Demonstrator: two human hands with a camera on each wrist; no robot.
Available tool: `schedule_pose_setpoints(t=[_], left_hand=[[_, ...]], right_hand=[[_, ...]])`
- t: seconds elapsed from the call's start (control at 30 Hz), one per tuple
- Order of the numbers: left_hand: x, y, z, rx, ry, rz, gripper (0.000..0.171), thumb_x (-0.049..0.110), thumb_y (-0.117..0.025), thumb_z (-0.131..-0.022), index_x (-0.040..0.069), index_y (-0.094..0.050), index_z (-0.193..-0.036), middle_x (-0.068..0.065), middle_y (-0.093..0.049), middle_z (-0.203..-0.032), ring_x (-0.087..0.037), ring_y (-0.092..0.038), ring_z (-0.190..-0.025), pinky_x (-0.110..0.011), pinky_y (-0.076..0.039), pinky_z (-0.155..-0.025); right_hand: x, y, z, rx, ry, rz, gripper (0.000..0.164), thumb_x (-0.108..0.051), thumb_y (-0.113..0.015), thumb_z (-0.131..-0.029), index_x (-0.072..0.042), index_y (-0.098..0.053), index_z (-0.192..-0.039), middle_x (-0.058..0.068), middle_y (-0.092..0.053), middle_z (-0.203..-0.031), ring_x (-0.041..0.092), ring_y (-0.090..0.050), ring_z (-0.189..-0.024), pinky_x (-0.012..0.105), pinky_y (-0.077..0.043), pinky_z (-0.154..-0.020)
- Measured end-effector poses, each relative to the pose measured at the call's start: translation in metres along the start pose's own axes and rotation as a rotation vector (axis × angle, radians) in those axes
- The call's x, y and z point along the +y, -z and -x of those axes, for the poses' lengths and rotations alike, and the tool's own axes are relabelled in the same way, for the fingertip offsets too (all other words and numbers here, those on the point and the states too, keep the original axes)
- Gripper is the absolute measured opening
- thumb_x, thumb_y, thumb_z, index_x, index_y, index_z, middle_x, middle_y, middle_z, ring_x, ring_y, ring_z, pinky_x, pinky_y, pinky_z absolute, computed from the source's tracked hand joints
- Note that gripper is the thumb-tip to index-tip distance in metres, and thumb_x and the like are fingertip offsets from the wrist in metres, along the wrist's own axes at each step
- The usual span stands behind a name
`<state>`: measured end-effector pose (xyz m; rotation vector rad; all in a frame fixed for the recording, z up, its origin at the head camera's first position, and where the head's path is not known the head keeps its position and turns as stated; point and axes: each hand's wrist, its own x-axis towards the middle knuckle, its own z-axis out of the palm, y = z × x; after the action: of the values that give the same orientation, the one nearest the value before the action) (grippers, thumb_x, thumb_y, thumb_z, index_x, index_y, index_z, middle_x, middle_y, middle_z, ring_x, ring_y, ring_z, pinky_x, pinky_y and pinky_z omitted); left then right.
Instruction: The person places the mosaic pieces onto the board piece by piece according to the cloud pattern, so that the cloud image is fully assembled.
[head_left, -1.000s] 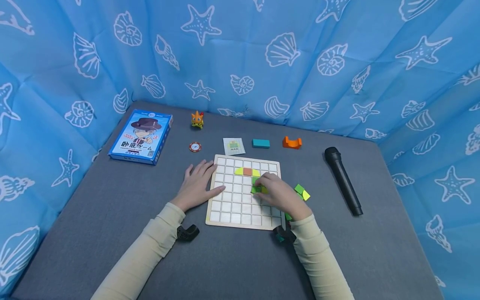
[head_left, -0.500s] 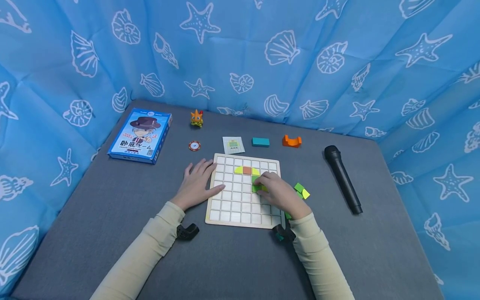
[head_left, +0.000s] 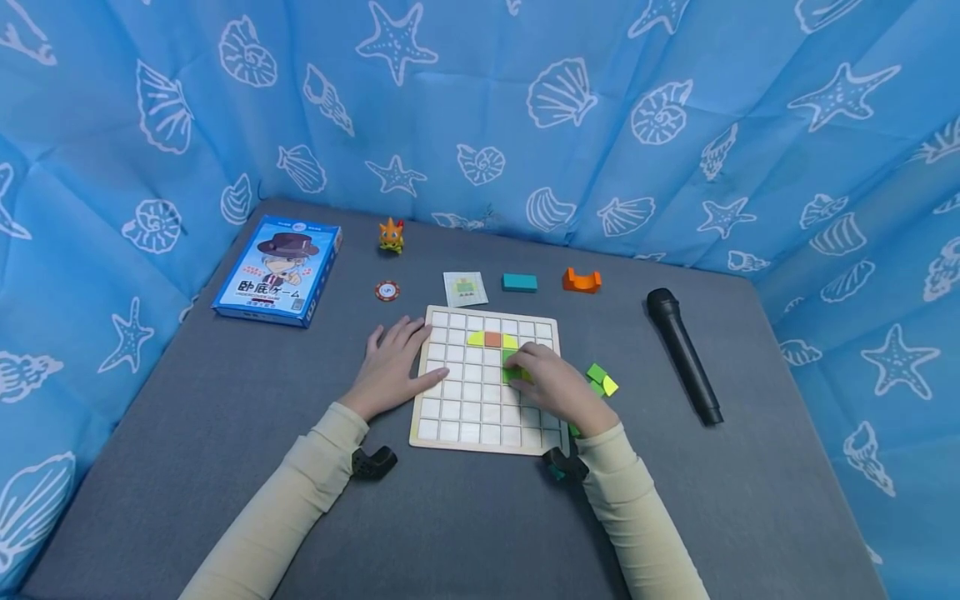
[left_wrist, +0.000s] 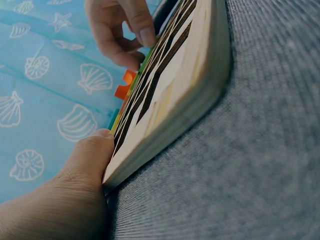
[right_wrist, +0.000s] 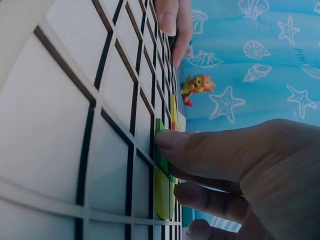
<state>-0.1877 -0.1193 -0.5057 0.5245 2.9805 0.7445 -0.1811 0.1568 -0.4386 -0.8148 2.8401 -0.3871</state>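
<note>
A wooden grid board point(head_left: 468, 412) with white cells lies on the grey table. My left hand point(head_left: 393, 367) rests spread along its left edge, the thumb on the surface. My right hand point(head_left: 558, 383) is over the right half, its thumb and fingers pinching a green tile point(right_wrist: 161, 156) that sits in a cell. Beside that tile lies a yellow tile point(right_wrist: 162, 197), partly hidden by my right hand in the head view. Farther up the board, an orange square tile point(head_left: 492, 339) stands between two yellow rounded tiles point(head_left: 476, 338).
Loose green and yellow tiles point(head_left: 597, 372) lie right of the board, some behind my wrist. Beyond it are a pattern card point(head_left: 465, 289), teal block point(head_left: 520, 282), orange block point(head_left: 582, 282), poker chip point(head_left: 387, 291) and figurine point(head_left: 391, 236). A game box point(head_left: 277, 271) and microphone point(head_left: 684, 358) flank these.
The green tile under my right fingers was skewed a second ago and now lies square with the grid. My left hand has stayed on the board's edge.
</note>
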Motion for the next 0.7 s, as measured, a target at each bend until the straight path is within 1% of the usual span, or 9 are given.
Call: schedule_pose_setpoints(t=[0.17,0.23,0.3,0.43,0.57,0.63,0.7], left_hand=[[0.000,0.000,0.000,0.002,0.002,-0.004,0.083,0.069,-0.047,-0.088,0.017,-0.032,-0.151,-0.006,-0.028,-0.155,-0.028,-0.014,-0.146,-0.060,-0.004,-0.113],[-0.001,0.000,0.000,0.010,0.000,-0.007,0.082,0.068,-0.047,-0.088,0.017,-0.033,-0.150,-0.006,-0.029,-0.155,-0.028,-0.015,-0.146,-0.061,-0.005,-0.113],[0.000,-0.001,0.001,0.016,-0.001,-0.005,0.082,0.068,-0.049,-0.087,0.017,-0.034,-0.150,-0.007,-0.030,-0.155,-0.029,-0.015,-0.146,-0.061,-0.005,-0.113],[0.000,-0.001,0.002,0.021,-0.009,0.012,0.082,0.066,-0.050,-0.087,0.016,-0.034,-0.150,-0.008,-0.030,-0.154,-0.030,-0.016,-0.146,-0.062,-0.006,-0.112],[0.001,-0.001,0.002,0.018,-0.003,0.011,0.082,0.067,-0.049,-0.087,0.016,-0.034,-0.150,-0.007,-0.030,-0.155,-0.030,-0.016,-0.146,-0.061,-0.005,-0.113],[0.000,-0.001,0.001,0.014,0.000,0.005,0.082,0.068,-0.048,-0.087,0.017,-0.033,-0.150,-0.007,-0.029,-0.155,-0.029,-0.015,-0.146,-0.060,-0.005,-0.113],[0.001,0.000,0.001,0.012,-0.003,0.004,0.083,0.068,-0.048,-0.087,0.017,-0.032,-0.150,-0.007,-0.029,-0.155,-0.029,-0.015,-0.146,-0.061,-0.005,-0.113]], right_hand=[[0.002,0.007,0.002,0.010,-0.019,-0.040,0.027,-0.018,-0.071,-0.087,-0.010,-0.067,-0.113,0.004,-0.063,-0.109,0.018,-0.058,-0.099,0.037,-0.051,-0.088],[0.008,0.012,0.004,0.031,-0.040,-0.056,0.028,-0.018,-0.070,-0.088,-0.008,-0.066,-0.114,0.005,-0.063,-0.108,0.020,-0.058,-0.099,0.038,-0.051,-0.087],[0.017,0.019,0.009,0.052,-0.070,-0.048,0.028,-0.018,-0.068,-0.090,-0.006,-0.065,-0.115,0.007,-0.063,-0.106,0.022,-0.059,-0.097,0.040,-0.051,-0.085],[0.043,0.031,0.023,0.066,-0.186,-0.014,0.030,-0.019,-0.067,-0.091,-0.003,-0.064,-0.115,0.012,-0.062,-0.106,0.026,-0.059,-0.096,0.043,-0.051,-0.081],[0.066,0.040,0.039,0.033,-0.308,0.009,0.029,-0.017,-0.068,-0.089,0.001,-0.064,-0.112,0.015,-0.063,-0.104,0.029,-0.059,-0.094,0.046,-0.050,-0.078],[0.075,0.043,0.044,0.011,-0.342,0.011,0.029,-0.016,-0.069,-0.088,0.002,-0.065,-0.110,0.016,-0.063,-0.101,0.029,-0.059,-0.091,0.046,-0.050,-0.076],[0.080,0.045,0.048,-0.009,-0.357,0.007,0.028,-0.015,-0.069,-0.088,0.003,-0.065,-0.108,0.016,-0.063,-0.098,0.028,-0.058,-0.088,0.046,-0.049,-0.075]])
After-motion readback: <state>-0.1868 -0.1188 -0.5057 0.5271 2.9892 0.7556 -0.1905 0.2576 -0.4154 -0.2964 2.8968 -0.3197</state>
